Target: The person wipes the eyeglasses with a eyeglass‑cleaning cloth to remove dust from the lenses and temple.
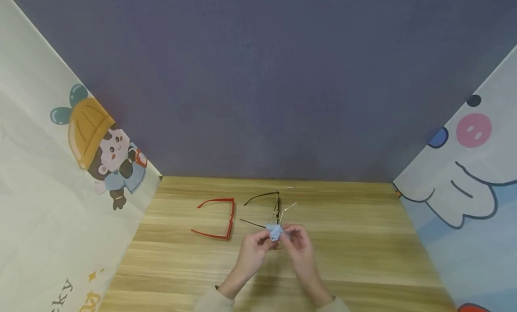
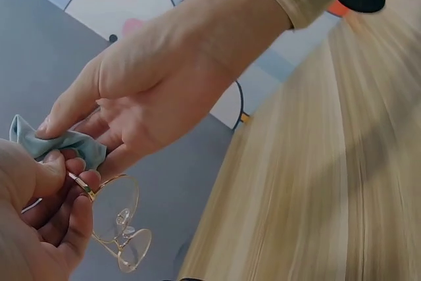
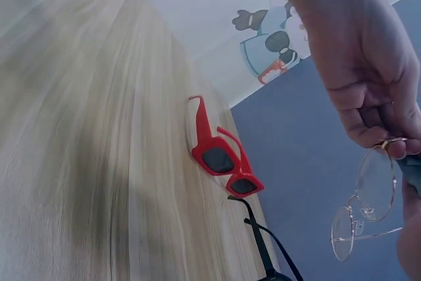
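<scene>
My left hand (image 1: 252, 253) pinches a pair of thin gold-rimmed glasses (image 3: 368, 214) near one hinge. Their clear lenses hang down below the fingers, as the left wrist view also shows. A light blue cloth (image 1: 274, 231) is bunched between both hands, and my right hand (image 1: 300, 251) pinches it between thumb and fingers. In the left wrist view the cloth (image 2: 66, 143) lies just above the hinge of the glasses (image 2: 123, 217). Part of the held temple is hidden behind cloth and fingers.
Red-framed sunglasses (image 1: 232, 217) with dark lenses lie on the wooden table (image 1: 363, 240), left of the hands. Black-framed glasses (image 1: 262, 195) lie just beyond the hands, their temples pointing left. A grey panel (image 1: 262, 87) rises behind the table, with printed sheets at both sides.
</scene>
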Tool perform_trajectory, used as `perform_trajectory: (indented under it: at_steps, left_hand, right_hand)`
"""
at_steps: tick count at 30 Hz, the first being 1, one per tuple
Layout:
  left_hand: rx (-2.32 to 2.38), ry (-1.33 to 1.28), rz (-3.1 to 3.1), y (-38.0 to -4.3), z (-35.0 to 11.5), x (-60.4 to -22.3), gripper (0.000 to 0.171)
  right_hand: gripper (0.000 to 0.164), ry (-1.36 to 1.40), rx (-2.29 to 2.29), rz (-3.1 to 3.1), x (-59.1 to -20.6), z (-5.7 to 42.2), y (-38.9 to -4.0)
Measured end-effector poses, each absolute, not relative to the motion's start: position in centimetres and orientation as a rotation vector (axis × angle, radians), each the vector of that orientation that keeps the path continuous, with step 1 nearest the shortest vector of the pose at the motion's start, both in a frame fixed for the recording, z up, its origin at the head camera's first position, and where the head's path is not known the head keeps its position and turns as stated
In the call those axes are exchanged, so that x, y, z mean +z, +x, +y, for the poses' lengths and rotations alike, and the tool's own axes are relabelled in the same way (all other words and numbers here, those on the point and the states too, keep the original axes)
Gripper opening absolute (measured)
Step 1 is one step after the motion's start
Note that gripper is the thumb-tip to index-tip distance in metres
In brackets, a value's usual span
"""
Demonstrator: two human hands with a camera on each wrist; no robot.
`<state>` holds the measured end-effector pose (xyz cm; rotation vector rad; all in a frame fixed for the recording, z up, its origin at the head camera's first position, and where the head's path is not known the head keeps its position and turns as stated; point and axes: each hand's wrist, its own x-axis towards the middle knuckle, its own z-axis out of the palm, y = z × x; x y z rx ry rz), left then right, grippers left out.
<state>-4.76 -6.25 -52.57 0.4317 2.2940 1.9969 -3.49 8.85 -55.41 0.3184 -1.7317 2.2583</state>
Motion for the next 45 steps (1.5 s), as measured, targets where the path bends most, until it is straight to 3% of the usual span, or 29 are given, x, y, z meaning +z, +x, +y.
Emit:
perform_trajectory:
  at_steps: [7,23,31,38,45]
  left_hand:
    - [1.933,0.508,2.444,-4.7,-6.3,-52.8,0.017]
    - [1.899,0.621,2.540,-4.6,-5.9,-52.6,0.015]
    - [1.891,0.714,2.611,-4.5,-5.3,-52.6,0.006]
    - [1.890,0.699,2.601,-4.4,-5.1,-52.3,0.010]
    - [1.845,0.754,2.645,-4.3,-4.9,-52.5,0.005]
  right_hand:
    - [0.036,0.135,2.335,-1.880,-55.0,8.9,-3.5]
    - [0.026,0.165,2.365,-1.900,-54.6,8.9,-3.5]
    - [0.028,-0.032,2.379,-1.904,-54.0,9.0,-3.3]
    - [0.011,-0.149,2.573,-1.695,-53.2,9.4,-4.1]
    - [0.012,-0.183,2.699,-1.438,-52.7,10.3,-5.1]
